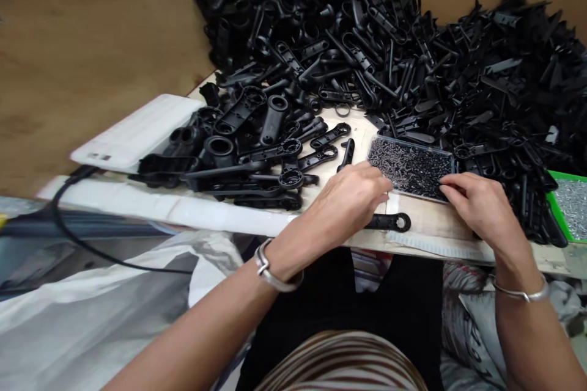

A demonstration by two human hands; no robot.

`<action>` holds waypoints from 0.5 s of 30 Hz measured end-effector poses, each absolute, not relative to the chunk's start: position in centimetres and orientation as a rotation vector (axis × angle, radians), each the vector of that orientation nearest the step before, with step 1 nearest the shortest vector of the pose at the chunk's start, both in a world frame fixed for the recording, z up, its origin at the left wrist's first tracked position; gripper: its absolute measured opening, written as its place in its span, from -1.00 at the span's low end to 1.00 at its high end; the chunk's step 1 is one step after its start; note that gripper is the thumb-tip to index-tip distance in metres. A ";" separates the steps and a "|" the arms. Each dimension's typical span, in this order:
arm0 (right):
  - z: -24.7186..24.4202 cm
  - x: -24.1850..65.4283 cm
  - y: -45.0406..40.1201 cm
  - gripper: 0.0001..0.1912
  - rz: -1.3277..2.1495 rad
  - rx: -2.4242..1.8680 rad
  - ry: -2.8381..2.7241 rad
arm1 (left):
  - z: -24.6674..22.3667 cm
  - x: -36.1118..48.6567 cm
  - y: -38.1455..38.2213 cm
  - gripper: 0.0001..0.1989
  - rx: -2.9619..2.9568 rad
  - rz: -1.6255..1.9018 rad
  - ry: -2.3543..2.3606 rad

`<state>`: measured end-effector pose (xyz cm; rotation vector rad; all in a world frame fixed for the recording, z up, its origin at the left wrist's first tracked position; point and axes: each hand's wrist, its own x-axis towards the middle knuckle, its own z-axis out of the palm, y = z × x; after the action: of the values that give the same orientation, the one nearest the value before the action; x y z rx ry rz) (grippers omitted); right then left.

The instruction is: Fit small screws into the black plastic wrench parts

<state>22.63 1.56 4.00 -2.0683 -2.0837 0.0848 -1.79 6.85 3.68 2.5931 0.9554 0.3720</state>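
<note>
A shallow clear tray (410,166) filled with tiny dark pieces, too small to identify, lies between my hands. My left hand (353,192) is closed at the tray's near left corner, fingers bent together; what they hold, if anything, is hidden. Under it, a black plastic part with a ring end (397,222) lies flat on the table, partly covered by the hand. At the tray's right end, my right hand (481,204) has thumb and forefinger pinched together; anything between them is too small to see. A short black lever piece (347,154) lies just behind my left hand.
Large heaps of black plastic parts (312,30) cover the back and right of the table (440,220). More ringed handles (275,119) lie at left, beside a white flat box (137,128) with a black cable (59,220). A green tray (557,204) of small silvery pieces stands far right.
</note>
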 end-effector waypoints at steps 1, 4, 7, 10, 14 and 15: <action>4.0 22.3 2.2 -0.80 0.042 -2.095 -2.149 | 4.1 -1.2 7.5 -0.82 2.632 0.330 0.971; 4.0 21.0 3.8 -0.78 -0.051 -2.156 -2.271 | 4.8 0.5 9.1 -0.75 2.724 0.242 0.979; 4.0 20.2 4.7 -0.82 -0.111 -2.177 -2.329 | 4.6 1.8 10.3 -0.73 2.795 0.226 1.000; 3.7 20.1 5.0 -0.88 -0.116 -2.179 -2.363 | 4.0 2.7 11.0 -0.77 2.849 0.149 1.009; 3.3 20.3 4.9 -0.86 -0.159 -2.185 -2.372 | 3.5 3.0 11.3 -0.79 2.864 0.094 0.979; 3.2 20.3 4.9 -0.84 -0.171 -2.185 -2.378 | 3.5 3.0 11.2 -0.79 2.859 0.092 0.971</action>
<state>20.33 4.90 3.16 -2.1854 -2.3776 -0.1713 3.05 11.21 3.46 2.8594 0.9706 0.0915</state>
